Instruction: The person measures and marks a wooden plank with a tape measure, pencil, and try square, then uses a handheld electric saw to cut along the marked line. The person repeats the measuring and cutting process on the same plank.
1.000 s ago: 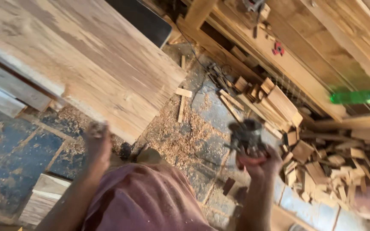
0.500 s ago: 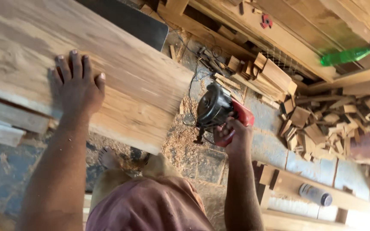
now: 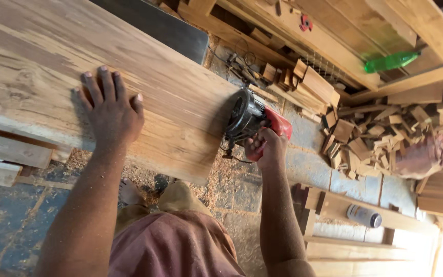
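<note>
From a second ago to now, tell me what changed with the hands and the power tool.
The left hand came up from beside the board and now lies flat on the wooden board. The right hand carried the red-and-black power tool in from over the floor to the board's end edge. The right hand's grip on the tool stayed the same, and the board did not shift.

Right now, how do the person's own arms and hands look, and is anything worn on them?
Both arms are bare to the frame's edge: no sleeves, no gloves, no watch or rings visible on the left hand or the right hand. Fingernails are short. A reddish-brown garment covers the body below.
</note>
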